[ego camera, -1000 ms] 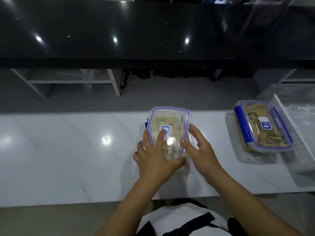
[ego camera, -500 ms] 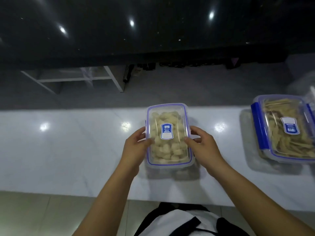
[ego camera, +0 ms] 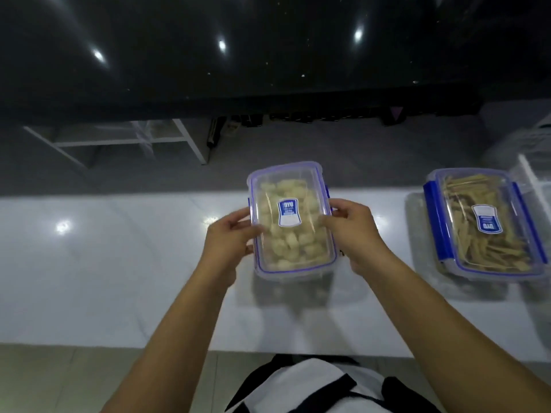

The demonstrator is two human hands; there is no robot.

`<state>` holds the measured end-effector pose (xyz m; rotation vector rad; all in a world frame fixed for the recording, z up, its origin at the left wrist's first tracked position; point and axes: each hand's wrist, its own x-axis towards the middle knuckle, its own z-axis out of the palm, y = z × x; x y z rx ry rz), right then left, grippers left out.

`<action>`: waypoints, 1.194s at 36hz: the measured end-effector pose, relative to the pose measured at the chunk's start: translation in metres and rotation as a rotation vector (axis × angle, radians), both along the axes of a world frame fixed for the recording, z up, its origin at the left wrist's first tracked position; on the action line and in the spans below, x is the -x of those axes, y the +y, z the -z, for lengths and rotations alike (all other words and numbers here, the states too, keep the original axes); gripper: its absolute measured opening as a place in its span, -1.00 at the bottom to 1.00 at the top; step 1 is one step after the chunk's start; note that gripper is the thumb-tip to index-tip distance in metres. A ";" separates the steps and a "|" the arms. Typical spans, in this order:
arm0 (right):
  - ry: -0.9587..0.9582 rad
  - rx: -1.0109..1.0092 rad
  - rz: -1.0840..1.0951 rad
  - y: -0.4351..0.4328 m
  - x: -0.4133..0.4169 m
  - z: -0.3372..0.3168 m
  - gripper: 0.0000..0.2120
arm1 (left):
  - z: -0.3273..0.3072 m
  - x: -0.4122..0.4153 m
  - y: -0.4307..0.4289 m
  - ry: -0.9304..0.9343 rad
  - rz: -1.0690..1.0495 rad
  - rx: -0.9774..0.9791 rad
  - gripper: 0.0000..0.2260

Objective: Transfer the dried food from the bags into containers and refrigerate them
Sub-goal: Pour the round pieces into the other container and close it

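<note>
Container [ego camera: 293, 251] raised, apparently off counter [ego camera: 119, 263] | left hand [ego camera: 228, 238], right hand [ego camera: 356, 234] grip sides

Held container [ego camera: 293, 251] label [ego camera: 288, 212] print too small; right container [ego camera: 459, 234] clipped.

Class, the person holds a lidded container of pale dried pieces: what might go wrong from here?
The container is gripped only at its long sides by the left hand and right hand; it might slip. Whether its lid is latched cannot be seen, so it may pop open.

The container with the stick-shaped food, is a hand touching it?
No, the left hand and right hand hold the chunk container; the stick container lies apart.
</note>
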<state>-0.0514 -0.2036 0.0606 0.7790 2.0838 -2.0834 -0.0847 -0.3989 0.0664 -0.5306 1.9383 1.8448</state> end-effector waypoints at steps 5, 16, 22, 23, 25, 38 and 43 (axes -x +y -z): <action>0.038 -0.004 0.021 0.010 -0.037 -0.006 -0.55 | 0.005 -0.018 -0.006 0.053 0.094 0.021 -0.64; -0.099 0.010 0.040 0.028 -0.052 0.013 -0.64 | 0.038 -0.027 -0.001 -0.025 0.147 -0.091 -0.59; -0.131 -0.068 0.059 0.030 -0.063 0.027 -0.65 | 0.055 -0.034 0.001 -0.036 0.173 -0.058 -0.55; -0.125 -0.079 0.059 0.030 -0.065 0.030 -0.64 | 0.057 -0.035 0.001 -0.034 0.180 -0.057 -0.55; -0.104 -0.094 0.059 0.031 -0.068 0.035 -0.62 | 0.060 -0.038 0.001 -0.024 0.185 -0.054 -0.57; 0.114 -1.021 -0.482 0.015 -0.048 0.043 -0.40 | 0.059 -0.034 0.000 -0.201 0.225 -0.123 -0.39; 0.058 -1.209 -0.618 0.014 -0.026 0.067 -0.39 | 0.056 -0.033 0.005 -0.163 0.214 0.021 -0.32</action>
